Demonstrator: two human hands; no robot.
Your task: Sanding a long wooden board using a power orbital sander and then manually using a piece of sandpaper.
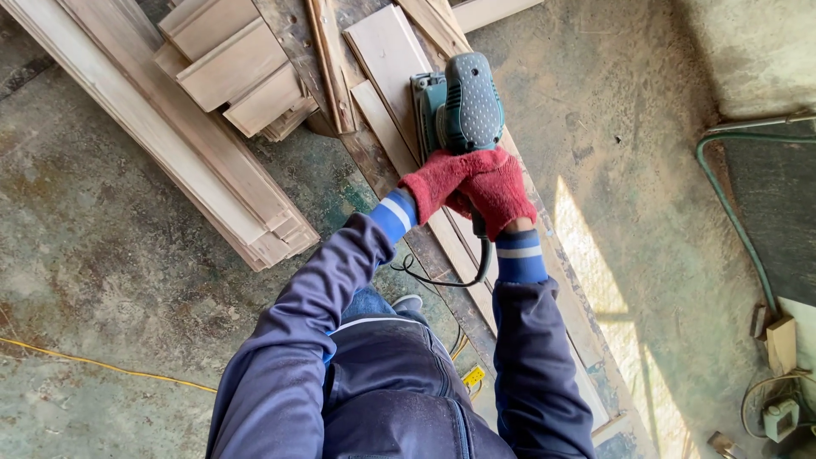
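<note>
A green and grey electric sander (460, 106) rests flat on a long pale wooden plank (387, 51) that runs from the top centre toward the lower right. My left hand (435, 183) and my right hand (500, 194), both in red knit gloves with blue striped cuffs, are clasped together over the sander's rear handle. The sander's black cord (442, 279) loops down from under the hands toward the floor.
Stacked planks (195, 136) lean across the upper left, with short board offcuts (238, 72) on top. A yellow cable (93, 364) crosses the concrete floor at lower left. A green hose (733, 212) and small boxes (782, 344) lie at right.
</note>
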